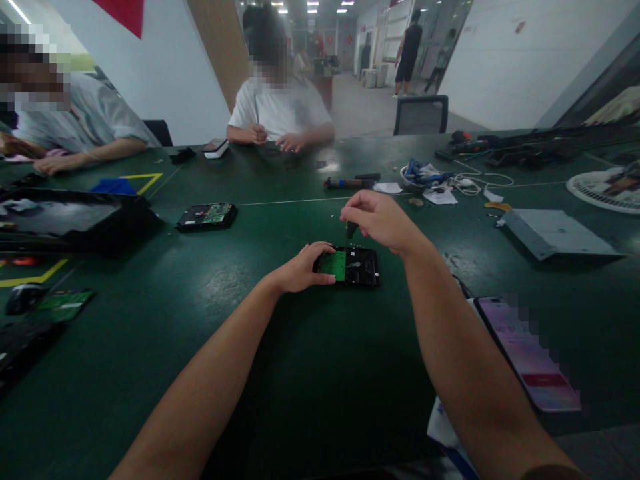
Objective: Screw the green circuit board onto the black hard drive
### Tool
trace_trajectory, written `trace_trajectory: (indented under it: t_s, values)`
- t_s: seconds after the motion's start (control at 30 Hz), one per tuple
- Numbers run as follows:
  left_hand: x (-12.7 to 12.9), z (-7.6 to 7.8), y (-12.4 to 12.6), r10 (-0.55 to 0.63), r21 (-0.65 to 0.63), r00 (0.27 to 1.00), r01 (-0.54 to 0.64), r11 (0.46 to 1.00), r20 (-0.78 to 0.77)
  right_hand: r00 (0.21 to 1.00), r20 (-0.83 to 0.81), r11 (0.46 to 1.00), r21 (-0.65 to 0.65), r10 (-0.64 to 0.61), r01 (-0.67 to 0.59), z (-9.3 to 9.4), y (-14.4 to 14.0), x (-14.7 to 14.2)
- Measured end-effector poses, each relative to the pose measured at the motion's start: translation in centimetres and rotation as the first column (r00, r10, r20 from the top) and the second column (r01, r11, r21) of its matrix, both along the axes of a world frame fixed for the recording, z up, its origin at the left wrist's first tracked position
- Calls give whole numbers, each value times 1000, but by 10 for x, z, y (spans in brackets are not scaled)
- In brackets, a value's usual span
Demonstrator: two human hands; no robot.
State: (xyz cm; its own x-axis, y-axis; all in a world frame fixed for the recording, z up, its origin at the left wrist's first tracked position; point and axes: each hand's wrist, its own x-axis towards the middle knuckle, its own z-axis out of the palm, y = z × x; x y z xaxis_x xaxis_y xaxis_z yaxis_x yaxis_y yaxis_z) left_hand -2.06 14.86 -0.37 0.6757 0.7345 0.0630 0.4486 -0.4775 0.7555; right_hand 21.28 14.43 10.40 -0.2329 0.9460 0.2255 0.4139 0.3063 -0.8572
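A black hard drive (364, 268) with a green circuit board (336, 265) on its left part lies flat on the dark green table. Thumb and fingers of my left hand (306, 268) grip its left end. Above the drive's far edge, my right hand (380, 217) pinches a small dark screwdriver (351, 230), held upright. Its thin shaft points down at the drive's far edge; whether the tip touches a screw is too small to tell. A few tiny bits, perhaps screws, lie just beyond that edge.
Another hard drive (207, 217) lies at the left, near a large black tray (75, 220). A phone (527, 353) rests by my right forearm. At right are a grey metal box (560, 233) and tangled cables (435, 177). Two people sit across the table.
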Motion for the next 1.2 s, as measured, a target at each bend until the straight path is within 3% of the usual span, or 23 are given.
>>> trace_trajectory:
  t_s: [0.3,0.43,0.57,0.73,1.0,1.2]
  values:
    - [0,-2,1,0,13,1000,0,1000,3,994,-49,993,-60,101,-104,3,-3,-1]
    - [0,-2,0,9,9,1000,-9,1000,13,1000,7,1000,14,15,-15,2,-1,0]
    - [0,-3,1,6,-1,1000,-6,1000,5,997,9,997,-6,-81,81,0,1,0]
    - [0,-2,1,-5,38,1000,4,999,7,1000,-11,1000,-1,28,-28,2,-2,-1]
    - [0,-2,1,7,18,1000,-7,1000,18,993,-76,994,-58,86,-91,-2,2,3]
    - [-1,-1,0,7,2,1000,-7,1000,18,998,35,999,22,-43,42,-1,1,2]
